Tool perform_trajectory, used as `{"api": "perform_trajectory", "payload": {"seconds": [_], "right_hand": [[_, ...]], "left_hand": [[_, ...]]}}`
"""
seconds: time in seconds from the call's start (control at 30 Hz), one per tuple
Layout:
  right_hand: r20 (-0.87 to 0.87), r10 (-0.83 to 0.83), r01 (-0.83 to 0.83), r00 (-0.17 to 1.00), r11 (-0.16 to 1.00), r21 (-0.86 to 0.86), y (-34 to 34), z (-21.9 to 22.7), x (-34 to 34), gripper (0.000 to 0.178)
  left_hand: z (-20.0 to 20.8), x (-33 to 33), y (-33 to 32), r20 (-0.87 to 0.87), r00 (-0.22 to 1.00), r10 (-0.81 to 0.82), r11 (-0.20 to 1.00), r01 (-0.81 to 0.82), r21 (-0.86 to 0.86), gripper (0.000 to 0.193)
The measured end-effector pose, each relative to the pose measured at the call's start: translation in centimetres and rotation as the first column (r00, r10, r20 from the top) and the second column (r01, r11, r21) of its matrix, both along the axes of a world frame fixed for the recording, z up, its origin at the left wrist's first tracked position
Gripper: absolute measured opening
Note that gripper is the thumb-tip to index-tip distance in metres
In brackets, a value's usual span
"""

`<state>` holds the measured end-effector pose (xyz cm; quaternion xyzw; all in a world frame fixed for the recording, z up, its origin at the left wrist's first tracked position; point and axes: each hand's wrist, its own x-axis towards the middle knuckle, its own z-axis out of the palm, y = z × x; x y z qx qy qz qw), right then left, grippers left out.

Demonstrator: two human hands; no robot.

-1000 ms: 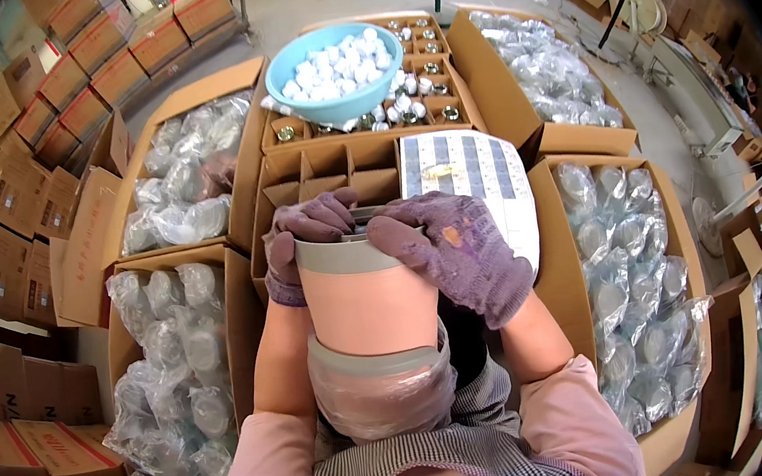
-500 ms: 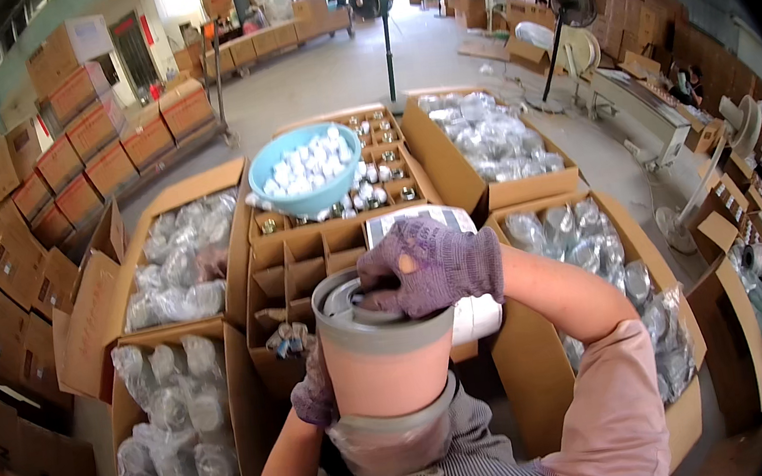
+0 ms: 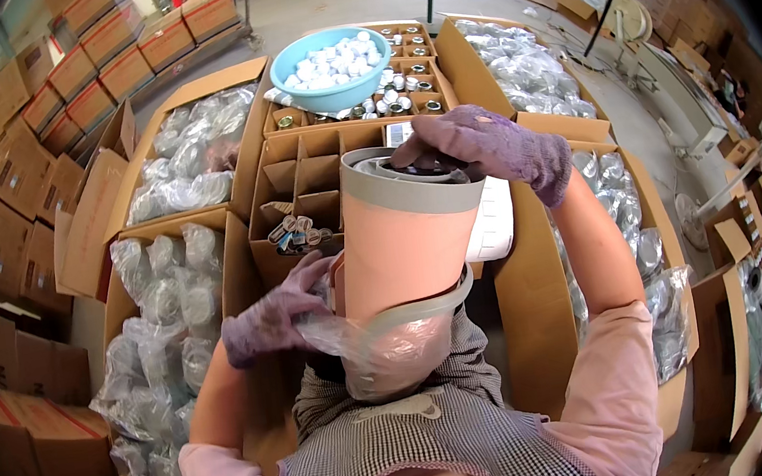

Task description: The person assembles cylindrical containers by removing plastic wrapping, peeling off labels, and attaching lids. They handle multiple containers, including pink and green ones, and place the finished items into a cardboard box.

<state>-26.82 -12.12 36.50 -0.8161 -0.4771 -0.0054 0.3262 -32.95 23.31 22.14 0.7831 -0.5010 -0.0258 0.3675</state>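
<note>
A large pink tumbler [image 3: 411, 249] with a grey band around its top stands tilted in front of my lap. My right hand [image 3: 499, 152], in a purple knit glove, grips it from above, fingers curled over the rim into the dark top opening. Lower down, a curved grey band [image 3: 456, 303] and crinkled clear plastic film [image 3: 404, 349] surround the tumbler. My left hand [image 3: 280, 307], gloved alike, is at the tumbler's left side with its fingers bent at the film. Its fingertips are partly hidden by the film.
A divided carton [image 3: 295, 158] holding small metallic pieces [image 3: 298, 232] lies ahead. Beyond it, a blue basin [image 3: 325, 88] of white balls sits on another divided carton. Cartons of plastic-wrapped items [image 3: 162, 312] flank me. A white sheet [image 3: 493, 219] is right of the tumbler.
The view has tipped downward. The tumbler leans more, its top now to the right, and more of its side shows. My left hand has come out from behind it to the film.
</note>
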Motion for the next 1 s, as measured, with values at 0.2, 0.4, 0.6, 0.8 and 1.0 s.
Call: {"api": "perform_trajectory", "payload": {"seconds": [0.2, 0.4, 0.6, 0.8, 1.0], "right_hand": [[0.041, 0.028, -0.025, 0.999, 0.996, -0.084, 2.2, 1.2, -2.9, 0.053], [-0.234, -0.435, 0.434, 0.87, 0.899, -0.056, 5.9, -4.4, -3.6, 0.066], [-0.484, -0.458, 0.666, 0.746, 0.497, 0.556, -4.2, -11.5, -2.3, 0.062], [-0.042, -0.713, 0.547, 0.7, 0.497, 0.673, -5.7, -13.5, -3.4, 0.062], [-0.201, -0.638, 0.518, 0.744, 0.359, 0.776, 1.0, -4.6, -2.9, 0.061]], "left_hand": [[7.7, 5.1, -3.5, -0.544, 0.838, 0.036, 0.628, -0.442, -0.641, 0.028], [17.4, 5.9, -9.7, 0.771, 0.583, 0.257, 0.949, 0.0, -0.316, 0.029], [6.4, 0.1, -3.9, -0.238, 0.908, 0.344, 0.655, -0.413, -0.633, 0.05], [-7.1, -9.3, -8.0, -0.705, 0.6, 0.377, 0.618, -0.73, -0.291, 0.072], [3.5, -8.0, -3.4, -0.782, 0.616, 0.099, 0.573, -0.677, -0.461, 0.055]]}}
